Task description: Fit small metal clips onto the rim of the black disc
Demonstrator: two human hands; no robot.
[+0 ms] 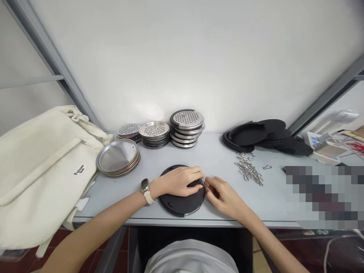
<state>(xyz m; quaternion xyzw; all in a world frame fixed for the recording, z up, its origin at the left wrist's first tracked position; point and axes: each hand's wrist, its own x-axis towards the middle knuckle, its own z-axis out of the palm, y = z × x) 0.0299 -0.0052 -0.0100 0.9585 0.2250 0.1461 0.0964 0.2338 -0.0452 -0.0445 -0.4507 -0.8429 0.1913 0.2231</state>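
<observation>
A black round disc (182, 203) with a raised rim and small slots lies on the table before me. My left hand (182, 181) rests across its top, fingers bent and closed on the disc near its right edge. At that same edge my right hand (223, 195) pinches a small metal wire clip (203, 182), which touches the disc's rim; the fingers partly hide it. To the right lies a loose pile of similar metal clips (248, 170), and one single clip (267, 167) sits apart from it.
Behind stand stacks of perforated metal discs (155, 129), one taller stack (187, 119) partly black-rimmed. Plain metal discs (118, 155) are stacked at left beside a cream bag (48, 170). Black covers (250, 134) are heaped back right. A blurred patch (324, 197) hides the right side.
</observation>
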